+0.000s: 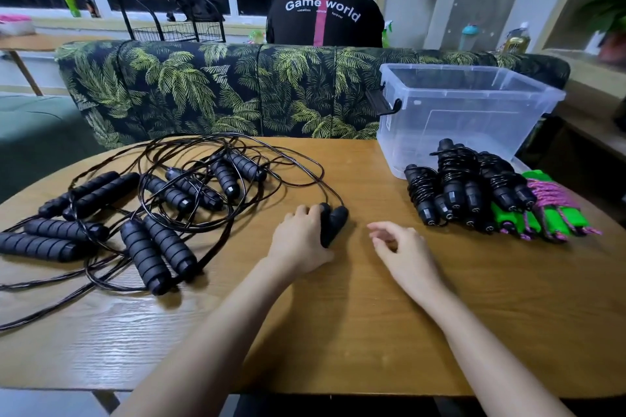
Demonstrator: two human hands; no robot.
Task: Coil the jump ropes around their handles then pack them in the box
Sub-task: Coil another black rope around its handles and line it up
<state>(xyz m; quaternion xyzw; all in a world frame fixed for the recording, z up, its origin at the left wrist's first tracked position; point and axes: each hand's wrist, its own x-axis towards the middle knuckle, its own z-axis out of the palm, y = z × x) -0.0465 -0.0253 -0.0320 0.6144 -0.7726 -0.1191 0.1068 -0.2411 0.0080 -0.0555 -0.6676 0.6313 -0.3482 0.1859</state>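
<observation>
The left hand (301, 239) is lying over a pair of handles (336, 223) set side by side at the middle of the table (372, 332). Its fingers are curling round them, though the thumb is hidden, so the firmness of the hold is uncertain. The right hand (403, 247) is hovering just beside, fingers loosely bent and holding nothing.

Their cord (321, 168) is looping back into the tangle of loose ropes (152, 213) on the left. Finished coiled ropes (457, 186) are waiting in front of the clear box (474, 105), which is sitting at the table's far right.

The handles are looking ribbed, grippy and light, while the thin glossy cord is probably springy and prone to unwinding. Clamping both handles together in one hand and winding under tension seems wisest.
</observation>
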